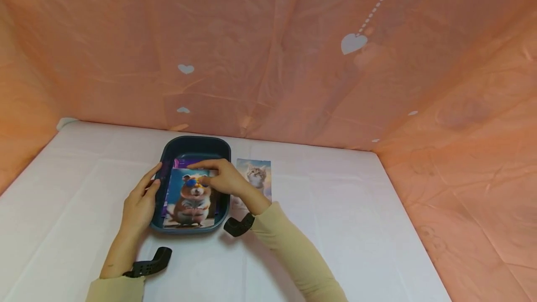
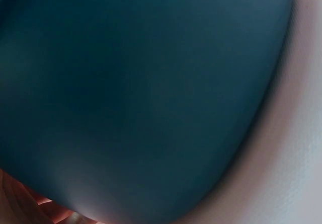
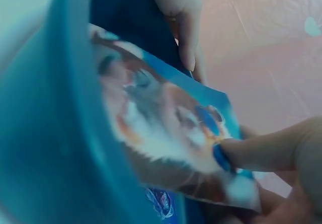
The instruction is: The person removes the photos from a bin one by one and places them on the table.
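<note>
A dark blue rectangular tray (image 1: 197,140) is on the white table, its outer wall (image 2: 151,93) filling most of the left wrist view. My left hand (image 1: 140,205) grips its left side, the fingertips at the rim. With thumb in front and fingers behind, my right hand (image 1: 226,178) pinches the top edge of a picture card (image 1: 193,206) showing a furry animal in blue sunglasses. In the right wrist view this card (image 3: 166,113) slants up out of the tray. Beneath it shows part of a purple card (image 1: 179,163), mostly hidden.
Right of the tray, a kitten picture card (image 1: 257,176) lies on the white tablecloth (image 1: 327,209), partly covered by my right forearm. Orange cloth (image 1: 260,50) with white hearts hangs behind the table and along both sides.
</note>
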Available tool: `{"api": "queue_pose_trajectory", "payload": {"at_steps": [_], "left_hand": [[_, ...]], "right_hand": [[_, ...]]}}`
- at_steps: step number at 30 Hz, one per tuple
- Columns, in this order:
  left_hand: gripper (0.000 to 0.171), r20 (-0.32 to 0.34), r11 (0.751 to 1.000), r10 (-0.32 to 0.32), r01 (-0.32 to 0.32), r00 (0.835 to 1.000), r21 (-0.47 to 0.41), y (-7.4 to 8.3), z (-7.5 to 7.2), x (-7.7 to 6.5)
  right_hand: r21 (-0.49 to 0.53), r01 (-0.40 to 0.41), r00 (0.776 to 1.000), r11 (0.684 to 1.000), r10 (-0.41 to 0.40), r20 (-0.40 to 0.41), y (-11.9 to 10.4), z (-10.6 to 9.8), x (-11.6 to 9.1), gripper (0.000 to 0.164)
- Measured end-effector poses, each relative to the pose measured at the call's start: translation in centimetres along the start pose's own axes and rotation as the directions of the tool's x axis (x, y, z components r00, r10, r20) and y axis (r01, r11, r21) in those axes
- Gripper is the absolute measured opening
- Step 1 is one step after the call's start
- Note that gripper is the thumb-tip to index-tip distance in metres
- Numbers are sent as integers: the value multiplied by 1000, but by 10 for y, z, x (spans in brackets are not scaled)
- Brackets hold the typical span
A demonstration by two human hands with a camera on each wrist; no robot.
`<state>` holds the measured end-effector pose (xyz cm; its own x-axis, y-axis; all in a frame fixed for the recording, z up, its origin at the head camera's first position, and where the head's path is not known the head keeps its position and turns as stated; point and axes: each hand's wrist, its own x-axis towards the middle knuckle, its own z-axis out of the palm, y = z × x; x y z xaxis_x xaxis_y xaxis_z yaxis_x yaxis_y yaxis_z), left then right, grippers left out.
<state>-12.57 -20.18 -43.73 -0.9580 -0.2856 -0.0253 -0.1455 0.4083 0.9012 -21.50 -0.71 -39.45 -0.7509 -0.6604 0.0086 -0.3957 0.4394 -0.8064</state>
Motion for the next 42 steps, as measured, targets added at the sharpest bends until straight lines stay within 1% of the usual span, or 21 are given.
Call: {"api": "queue_pose_trajectory", "payload": {"at_steps": [3,7,10,12,14,16,20,26,32,36,39,42], "left_hand": [[46,-2,1000,-3,3,1000,-2,0,0,0],[46,-3,1000,7,-7,1000,1,0,0,0],[46,-6,1000,20,-20,1000,3,0,0,0],[46,-9,1000,24,-24,1000,1,0,0,-1],[46,-12,1000,27,-27,1000,-1,-1,1,0],[46,-14,1000,27,-27,1000,-2,-1,1,0],[46,-11,1000,14,-14,1000,-1,-1,2,0],[47,8,999,-31,31,999,-7,-1,1,0],[47,8,999,-38,38,999,-11,-1,0,0],[47,13,999,-42,43,999,-17,-1,0,0],[47,13,999,-41,41,999,-21,0,1,-1],[47,12,999,-37,37,999,-25,-1,1,-1]], "right_hand": [[58,23,999,998,-21,-44,3,-1,-3,35],[144,57,993,988,-41,-113,7,-3,-7,33],[230,57,985,972,-17,-169,10,-6,-9,32],[287,44,979,957,16,-204,12,-8,-11,32],[343,30,973,939,51,-226,14,-11,-14,32],[365,31,971,931,60,-233,15,-17,-17,33],[352,37,974,935,45,-221,21,-29,-28,35],[320,18,978,947,51,-204,36,-46,-44,34],[313,17,977,950,50,-206,54,-63,-58,32],[311,-25,971,950,98,-219,66,-75,-67,32],[302,-72,961,951,147,-235,77,-85,-73,32],[291,-100,952,952,177,-250,89,-94,-77,32]]}}
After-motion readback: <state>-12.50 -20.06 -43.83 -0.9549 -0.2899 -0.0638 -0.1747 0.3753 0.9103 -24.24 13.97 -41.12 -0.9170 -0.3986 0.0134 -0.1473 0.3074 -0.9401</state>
